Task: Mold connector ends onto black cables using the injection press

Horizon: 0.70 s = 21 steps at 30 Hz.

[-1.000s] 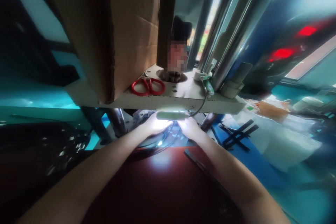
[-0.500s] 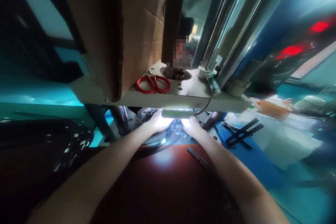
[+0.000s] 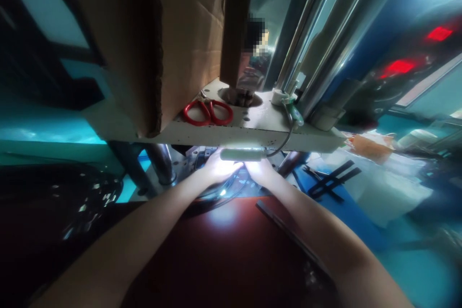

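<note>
Both hands reach under a pale machine plate [image 3: 216, 134], close to a small bright lamp [image 3: 242, 154] fixed at its front edge. My left hand [image 3: 221, 168] lies just left of the lamp, washed out by glare, its fingers mostly hidden. My right hand [image 3: 259, 169] is just right of it, with fingers also hidden behind the lamp. Dark cables [image 3: 225, 188] run out between and below the hands over the lit lower bed. Whatever the hands touch cannot be made out.
Red-handled scissors [image 3: 208, 112] lie on the plate beside a cardboard sheet [image 3: 191, 43]. Metal columns [image 3: 339, 48] rise at right. A dark strip [image 3: 277, 224] lies on the reddish-brown surface [image 3: 216, 250]. Black strips [image 3: 334, 178] rest on a blue mat [image 3: 364, 226]. Another person is partly visible behind.
The camera view has shifted slightly. My hands stay under the plate, with the left thumb side now nearer the right hand. The person behind has moved a little.
</note>
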Each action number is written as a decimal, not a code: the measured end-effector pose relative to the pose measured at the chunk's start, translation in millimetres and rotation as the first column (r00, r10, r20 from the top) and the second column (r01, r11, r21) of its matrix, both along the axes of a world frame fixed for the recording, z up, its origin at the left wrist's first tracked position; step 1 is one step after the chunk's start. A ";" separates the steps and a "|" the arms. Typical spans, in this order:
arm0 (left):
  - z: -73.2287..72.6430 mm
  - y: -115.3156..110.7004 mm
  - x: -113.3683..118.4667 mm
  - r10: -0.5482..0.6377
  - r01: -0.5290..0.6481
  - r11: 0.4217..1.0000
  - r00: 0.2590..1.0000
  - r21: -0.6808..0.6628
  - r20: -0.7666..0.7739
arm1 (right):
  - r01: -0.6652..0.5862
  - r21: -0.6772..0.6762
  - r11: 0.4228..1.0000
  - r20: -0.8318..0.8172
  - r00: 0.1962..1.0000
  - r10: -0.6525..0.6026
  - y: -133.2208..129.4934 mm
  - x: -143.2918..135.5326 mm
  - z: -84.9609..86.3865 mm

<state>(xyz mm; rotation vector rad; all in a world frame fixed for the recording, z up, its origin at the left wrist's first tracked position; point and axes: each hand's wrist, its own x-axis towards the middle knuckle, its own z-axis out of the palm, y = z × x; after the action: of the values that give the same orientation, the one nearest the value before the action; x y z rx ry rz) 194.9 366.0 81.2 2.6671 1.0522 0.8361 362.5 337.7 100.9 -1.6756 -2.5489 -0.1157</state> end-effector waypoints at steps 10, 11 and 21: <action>-4.1 0.8 4.0 -0.006 0.010 0.998 0.998 0.063 -0.066 | -0.047 -0.048 0.998 0.033 0.998 0.049 2.8 3.6 9.7; -3.3 -0.5 4.9 0.004 0.000 0.999 0.997 0.047 -0.072 | -0.049 -0.048 0.998 0.023 0.999 0.050 3.9 5.0 9.2; 14.7 -3.1 12.0 0.074 -0.076 0.997 0.993 -0.015 -0.092 | 0.144 -0.004 0.990 -0.129 0.981 -0.143 21.2 18.0 1.4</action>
<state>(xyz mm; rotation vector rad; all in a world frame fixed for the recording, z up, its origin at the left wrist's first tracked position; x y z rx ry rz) 207.0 362.9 95.9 2.6884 1.1821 0.7191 380.5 358.9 102.3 -1.8014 -2.3327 -0.0237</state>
